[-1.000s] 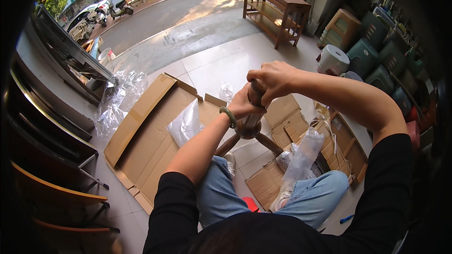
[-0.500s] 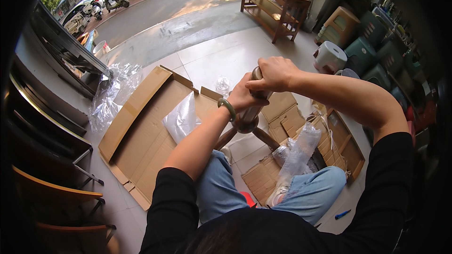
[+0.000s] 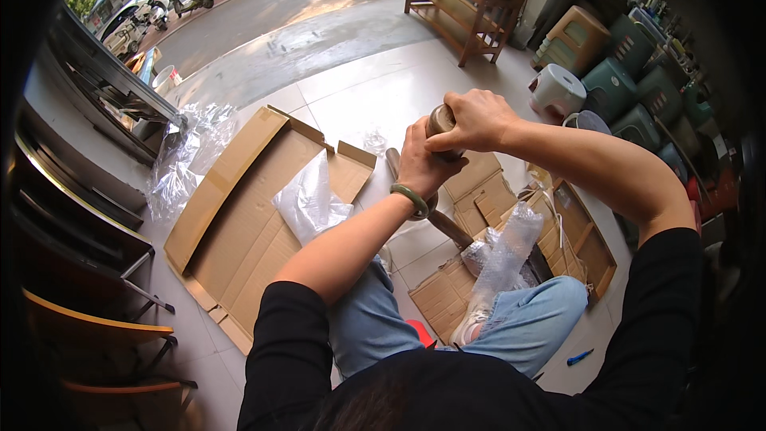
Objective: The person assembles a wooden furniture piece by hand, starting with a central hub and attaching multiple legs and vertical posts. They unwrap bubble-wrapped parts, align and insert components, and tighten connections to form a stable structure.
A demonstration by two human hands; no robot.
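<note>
Both my hands are closed around the upper part of a brown wooden post (image 3: 440, 121) with splayed legs. My right hand (image 3: 477, 121) wraps the top end from the right, and my left hand (image 3: 423, 161) grips just below and to the left, a green bangle (image 3: 410, 201) on its wrist. One wooden leg (image 3: 451, 230) slants down to the right, and another leg shows beyond my left hand. My left hand and wrist hide most of the post's shaft and the joint with the legs.
A flattened cardboard box (image 3: 247, 247) with white foam wrap (image 3: 307, 195) lies at left. More cardboard (image 3: 447, 291) and bubble wrap (image 3: 511, 251) lie at right, near a blue cutter (image 3: 581, 357). Clear plastic (image 3: 191, 156), stacked stools (image 3: 558, 94) and a wooden shelf rack (image 3: 463, 4) stand around.
The post has turned and tipped, so its top end shows more and a leg now appears beyond my left hand. My left hand has shifted right, its wrist turned, still gripping.
</note>
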